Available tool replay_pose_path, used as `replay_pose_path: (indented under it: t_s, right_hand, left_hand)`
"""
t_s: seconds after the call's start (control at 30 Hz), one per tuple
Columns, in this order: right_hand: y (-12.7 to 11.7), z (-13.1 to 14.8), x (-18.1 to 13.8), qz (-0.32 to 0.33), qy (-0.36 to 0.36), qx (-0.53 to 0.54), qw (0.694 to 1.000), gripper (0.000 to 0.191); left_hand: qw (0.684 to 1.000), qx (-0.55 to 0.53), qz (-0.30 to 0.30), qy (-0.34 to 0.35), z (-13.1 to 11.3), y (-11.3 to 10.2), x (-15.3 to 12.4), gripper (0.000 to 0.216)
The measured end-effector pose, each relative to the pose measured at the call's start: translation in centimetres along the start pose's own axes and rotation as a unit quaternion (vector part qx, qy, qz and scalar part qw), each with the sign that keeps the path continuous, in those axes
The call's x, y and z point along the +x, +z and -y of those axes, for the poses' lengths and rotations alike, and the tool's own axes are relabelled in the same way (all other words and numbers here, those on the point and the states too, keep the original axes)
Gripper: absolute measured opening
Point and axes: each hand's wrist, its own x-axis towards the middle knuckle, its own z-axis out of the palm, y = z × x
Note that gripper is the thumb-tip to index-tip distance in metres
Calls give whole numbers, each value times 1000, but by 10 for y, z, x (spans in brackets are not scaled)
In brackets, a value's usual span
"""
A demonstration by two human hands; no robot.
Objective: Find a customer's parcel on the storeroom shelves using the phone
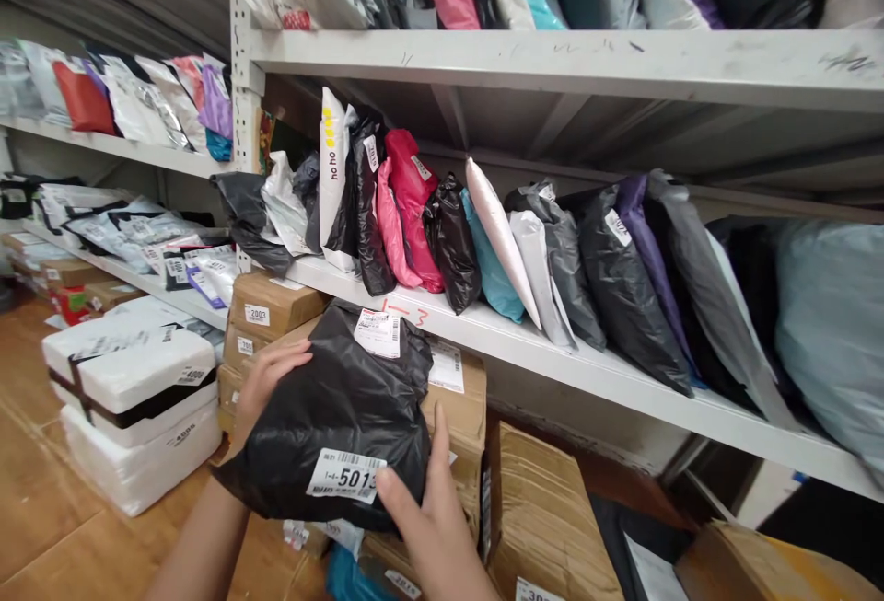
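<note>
A black plastic mailing bag is held up between my two hands in front of the lower shelf. It carries a label reading 5013 near its lower edge and a second white label at its top. My left hand grips the bag's left side, the fingertips showing at its upper left edge. On the other side, my right hand has its thumb on the front beside the 5013 label and its fingers along the right edge. The bag's underside is hidden.
Mailing bags in several colours stand along the white shelf and the shelf above. Cardboard boxes sit on the floor below. At left, white foam boxes are stacked on the wooden floor.
</note>
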Motion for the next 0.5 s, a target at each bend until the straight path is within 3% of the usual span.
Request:
replay_pose_path:
  t_s: [0.1,0.27,0.37,0.5]
  right_hand:
    - [-9,-13,0,5,-127,-98,987,101]
    - [-23,-12,25,-64,-213,-170,960,84]
    - [-24,-6,44,-80,-230,-161,957,71]
    - [-12,-6,55,-59,-209,-166,962,73]
  left_hand:
    - [999,-21,-36,-17,-30,-3,8,30]
    - [999,-24,-2,-30,-59,2,25,30]
    - [997,23,-14,-67,-58,12,32,31]
    - [992,32,-27,-123,-37,22,30,33]
